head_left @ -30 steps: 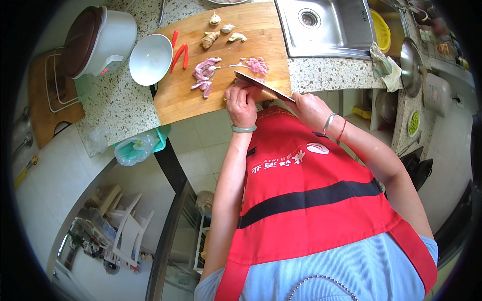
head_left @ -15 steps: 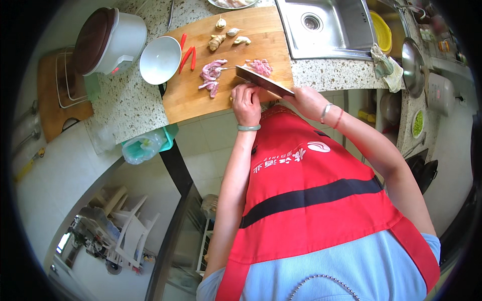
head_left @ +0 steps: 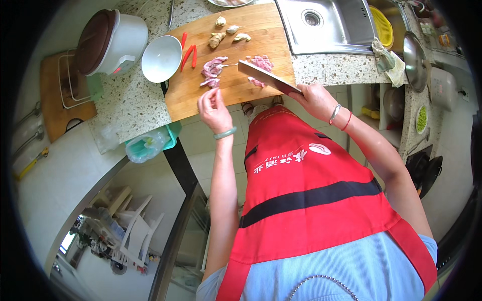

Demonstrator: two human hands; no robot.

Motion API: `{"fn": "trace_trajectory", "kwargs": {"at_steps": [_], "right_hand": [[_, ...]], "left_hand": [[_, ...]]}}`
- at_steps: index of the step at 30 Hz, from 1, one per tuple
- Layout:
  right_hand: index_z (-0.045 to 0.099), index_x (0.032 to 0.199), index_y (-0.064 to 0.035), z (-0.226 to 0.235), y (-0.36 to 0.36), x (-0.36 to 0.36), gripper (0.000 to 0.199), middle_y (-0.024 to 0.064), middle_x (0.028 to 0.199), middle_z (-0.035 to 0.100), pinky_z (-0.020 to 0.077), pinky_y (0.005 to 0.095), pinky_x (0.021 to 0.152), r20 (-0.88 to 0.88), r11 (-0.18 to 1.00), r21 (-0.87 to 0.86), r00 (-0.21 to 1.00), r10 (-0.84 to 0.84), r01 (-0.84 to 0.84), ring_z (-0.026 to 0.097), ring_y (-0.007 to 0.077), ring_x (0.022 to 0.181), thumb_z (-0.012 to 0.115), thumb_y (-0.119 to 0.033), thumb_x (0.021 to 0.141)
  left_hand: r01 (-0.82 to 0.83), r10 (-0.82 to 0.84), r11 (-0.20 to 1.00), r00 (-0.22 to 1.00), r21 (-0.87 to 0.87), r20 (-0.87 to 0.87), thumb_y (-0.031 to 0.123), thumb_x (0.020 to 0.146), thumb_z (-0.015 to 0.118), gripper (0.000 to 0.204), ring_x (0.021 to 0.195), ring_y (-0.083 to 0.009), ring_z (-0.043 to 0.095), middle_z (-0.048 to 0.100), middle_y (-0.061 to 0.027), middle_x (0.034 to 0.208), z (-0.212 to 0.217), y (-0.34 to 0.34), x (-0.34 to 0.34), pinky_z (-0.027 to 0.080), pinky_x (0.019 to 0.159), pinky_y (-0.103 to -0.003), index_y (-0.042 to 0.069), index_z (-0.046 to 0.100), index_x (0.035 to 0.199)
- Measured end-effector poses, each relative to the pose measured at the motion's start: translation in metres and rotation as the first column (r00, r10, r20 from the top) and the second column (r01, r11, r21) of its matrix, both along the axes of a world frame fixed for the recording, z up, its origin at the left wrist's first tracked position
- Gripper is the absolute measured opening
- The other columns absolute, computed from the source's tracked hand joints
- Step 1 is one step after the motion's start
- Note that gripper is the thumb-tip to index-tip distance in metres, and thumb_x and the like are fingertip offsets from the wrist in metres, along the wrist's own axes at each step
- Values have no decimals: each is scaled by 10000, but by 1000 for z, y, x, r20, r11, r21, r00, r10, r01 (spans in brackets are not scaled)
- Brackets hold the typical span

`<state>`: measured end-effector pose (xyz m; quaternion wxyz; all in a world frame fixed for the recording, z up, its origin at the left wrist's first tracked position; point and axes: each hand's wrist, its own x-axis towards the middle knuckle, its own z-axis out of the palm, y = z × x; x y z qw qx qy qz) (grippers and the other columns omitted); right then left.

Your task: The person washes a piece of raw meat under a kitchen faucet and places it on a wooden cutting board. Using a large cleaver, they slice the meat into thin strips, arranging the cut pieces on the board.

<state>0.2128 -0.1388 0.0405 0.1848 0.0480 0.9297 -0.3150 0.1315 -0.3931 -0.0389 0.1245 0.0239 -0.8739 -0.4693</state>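
My right hand (head_left: 316, 99) is wrapped round the handle of a kitchen knife (head_left: 268, 78) with a broad blade. The blade slants over the right part of a wooden cutting board (head_left: 191, 100), beside a small heap of chopped pink meat (head_left: 261, 62). My left hand (head_left: 215, 110) hovers at the board's near edge, fingers loosely bent and slightly apart, nothing visible in them. Just beyond its fingertips lie strips of raw meat (head_left: 214, 67). Farther back sit a piece of ginger (head_left: 216, 39), garlic (head_left: 232, 29) and red chillies (head_left: 187, 55).
Left of the board stand a white bowl (head_left: 161, 59) and a rice cooker (head_left: 118, 42). A steel sink (head_left: 346, 47) adjoins the board's right side, with cloths (head_left: 389, 64) over the counter edge. A bag-lined green bin (head_left: 150, 145) hangs below the counter at left.
My left hand has moved left, away from the knife, to near the meat strips. The knife has shifted slightly right and turned, still in my right hand.
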Motion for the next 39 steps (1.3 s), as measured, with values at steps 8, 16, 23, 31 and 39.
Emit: {"fn": "trace_trajectory", "kwargs": {"at_steps": [8, 16, 23, 31, 39], "right_hand": [[623, 800, 2, -15, -7, 6, 349, 238, 694, 622, 508, 477, 624, 39, 999, 53, 999, 6, -8, 625, 413, 661, 574, -315, 938], [634, 842, 7, -6, -6, 8, 347, 256, 731, 620, 499, 484, 652, 226, 983, -105, 966, -127, 154, 619, 424, 707, 573, -320, 942], [644, 870, 3, 1, -8, 14, 331, 263, 747, 614, 494, 481, 669, 265, 962, -141, 945, -191, 234, 615, 427, 725, 563, -309, 948], [632, 872, -14, -4, -9, 22, 310, 244, 731, 623, 493, 495, 656, 140, 983, -52, 976, -167, 176, 616, 422, 706, 567, -308, 946], [598, 863, -28, -1, -13, 23, 290, 227, 684, 615, 489, 499, 617, 79, 995, 25, 992, -96, 94, 611, 416, 662, 553, -300, 951]], "left_hand": [[177, -170, 908, 984, -380, 53, 170, 760, 809, 221, 683, -158, 572, 601, -44, 824, -2, -23, -24, 479, 630, -306, 43, 668, 874], [107, -364, 851, 826, 514, 431, 37, 836, 722, 81, 687, -85, 616, 683, -62, 892, 12, -9, -23, 499, 645, -226, 18, 659, 884], [510, -511, 858, 859, 61, 9, -3, 795, 692, 129, 1007, -249, 616, 642, -90, 1016, 12, 34, -14, 480, 893, -343, 30, 671, 918], [503, -570, 797, 809, -334, -143, 13, 841, 641, 288, 1116, -279, 551, 583, -86, 1221, -3, 25, 17, 445, 962, -399, 49, 667, 1126], [591, -642, 739, 764, -323, -72, -32, 766, 632, 446, 1155, -296, 529, 547, -99, 1287, -16, 24, 27, 437, 995, -402, 159, 691, 1164]]}}
